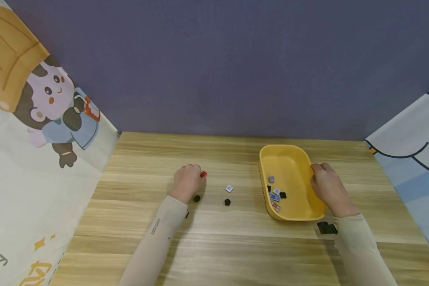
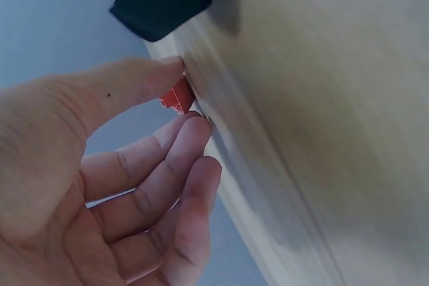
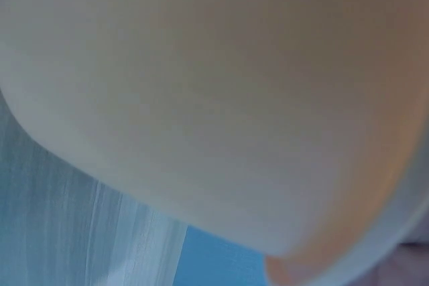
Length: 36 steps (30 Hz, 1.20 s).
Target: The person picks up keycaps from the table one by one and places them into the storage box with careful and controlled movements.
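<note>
My left hand (image 1: 188, 182) is low over the wooden table (image 1: 146, 159), left of centre. Its thumb and index finger pinch a small red block (image 2: 179, 96) at the table surface; part of the block is hidden by the fingertips. The right hand (image 1: 328, 188) grips the right rim of a yellow plastic basket (image 1: 287, 165), which appears tilted. Inside, along the basket's left side, lie several small pieces, among them a blue one (image 1: 274, 197), a grey one (image 1: 271, 179) and a pinkish one (image 1: 275, 206). The right wrist view is mostly filled by the basket's blurred wall (image 3: 201, 98).
Between the hands lie a small white tile (image 1: 229, 188) and a black piece (image 1: 227, 202). Another black piece (image 1: 196, 198) sits close to the left wrist. Dark flat pieces (image 1: 327, 228) lie beside the right sleeve. A purple-grey panel (image 1: 228, 71) stands along the table's far edge.
</note>
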Tool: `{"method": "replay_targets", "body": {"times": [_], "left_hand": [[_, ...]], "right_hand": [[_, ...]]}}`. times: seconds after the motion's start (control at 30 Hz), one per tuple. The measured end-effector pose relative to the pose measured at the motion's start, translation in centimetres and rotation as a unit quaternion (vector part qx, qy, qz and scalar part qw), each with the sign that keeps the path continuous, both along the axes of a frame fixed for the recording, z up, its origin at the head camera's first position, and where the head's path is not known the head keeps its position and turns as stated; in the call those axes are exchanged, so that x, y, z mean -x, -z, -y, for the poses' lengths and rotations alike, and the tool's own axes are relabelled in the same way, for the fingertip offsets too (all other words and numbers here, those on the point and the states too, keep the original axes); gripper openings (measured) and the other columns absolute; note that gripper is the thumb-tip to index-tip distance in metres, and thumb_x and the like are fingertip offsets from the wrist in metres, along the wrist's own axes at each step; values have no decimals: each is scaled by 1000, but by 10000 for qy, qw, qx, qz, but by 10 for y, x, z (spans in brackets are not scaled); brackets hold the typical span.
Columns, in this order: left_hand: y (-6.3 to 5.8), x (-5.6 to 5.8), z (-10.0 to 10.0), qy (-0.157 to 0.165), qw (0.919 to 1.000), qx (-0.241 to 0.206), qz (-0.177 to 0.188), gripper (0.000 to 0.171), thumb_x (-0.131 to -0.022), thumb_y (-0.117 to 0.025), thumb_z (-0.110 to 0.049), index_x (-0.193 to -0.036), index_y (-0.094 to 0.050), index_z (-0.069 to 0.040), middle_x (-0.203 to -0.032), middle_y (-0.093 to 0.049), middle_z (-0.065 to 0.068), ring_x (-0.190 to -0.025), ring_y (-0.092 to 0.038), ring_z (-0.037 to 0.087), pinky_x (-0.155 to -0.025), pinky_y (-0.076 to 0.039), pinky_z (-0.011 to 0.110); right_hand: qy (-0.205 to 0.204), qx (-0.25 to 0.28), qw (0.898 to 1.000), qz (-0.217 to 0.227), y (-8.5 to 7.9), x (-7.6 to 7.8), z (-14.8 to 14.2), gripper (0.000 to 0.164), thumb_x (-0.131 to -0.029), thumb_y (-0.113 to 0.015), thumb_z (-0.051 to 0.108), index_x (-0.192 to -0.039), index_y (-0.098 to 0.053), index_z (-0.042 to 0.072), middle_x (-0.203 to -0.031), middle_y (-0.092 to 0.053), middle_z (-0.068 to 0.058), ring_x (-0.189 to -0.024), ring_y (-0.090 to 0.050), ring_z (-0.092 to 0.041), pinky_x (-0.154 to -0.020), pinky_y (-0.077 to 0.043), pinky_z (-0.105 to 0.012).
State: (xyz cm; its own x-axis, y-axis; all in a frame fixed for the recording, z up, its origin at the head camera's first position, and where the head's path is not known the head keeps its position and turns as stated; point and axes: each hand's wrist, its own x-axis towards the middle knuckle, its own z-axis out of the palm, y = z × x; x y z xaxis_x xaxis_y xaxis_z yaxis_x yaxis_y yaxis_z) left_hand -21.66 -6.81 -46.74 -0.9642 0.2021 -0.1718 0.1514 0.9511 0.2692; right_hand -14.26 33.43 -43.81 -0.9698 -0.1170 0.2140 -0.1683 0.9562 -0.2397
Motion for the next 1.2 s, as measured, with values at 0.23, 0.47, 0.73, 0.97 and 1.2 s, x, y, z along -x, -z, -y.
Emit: {"method": "replay_targets", "body": {"times": [0.23,0.47,0.73,0.97,1.2], "left_hand": [[-1,1,1,14,9999,-90,-99,36,-95,-70,-31,-67,-55,-13,-62,-52,2,-55,-47,17,-47,-39,29],[-13,-4,-3,153,9993,-105,-312,40,-94,-71,-36,-66,-53,-14,-61,-50,0,-53,-44,14,-46,-38,27],[-31,-15,-19,686,9937,-211,-863,30,-90,-76,-33,-74,-61,-11,-67,-54,-1,-58,-51,15,-50,-47,30],[-42,-27,-40,1197,9843,-316,-1256,28,-90,-74,-27,-70,-60,-14,-64,-51,-4,-57,-50,12,-48,-47,33],[-52,-38,-69,1688,9759,-373,-1333,26,-91,-73,-29,-71,-62,-15,-66,-53,-4,-60,-53,12,-51,-49,32]], "right_hand": [[119,31,9998,170,0,0,1,27,-87,-55,-12,-112,-55,-22,-95,-52,-35,-85,-55,-48,-71,-50,-59],[133,47,9997,207,-2,0,2,28,-87,-54,-11,-113,-54,-22,-97,-52,-35,-87,-55,-49,-72,-50,-59],[158,48,9995,273,-3,1,2,28,-88,-55,-11,-114,-54,-22,-98,-52,-36,-89,-55,-50,-74,-50,-59],[100,52,9998,160,-1,0,1,26,-87,-56,-11,-112,-55,-21,-96,-52,-36,-87,-55,-50,-72,-50,-60],[84,38,9998,148,1,0,-1,27,-88,-56,-11,-113,-55,-21,-98,-52,-36,-87,-56,-50,-71,-50,-59]]}}
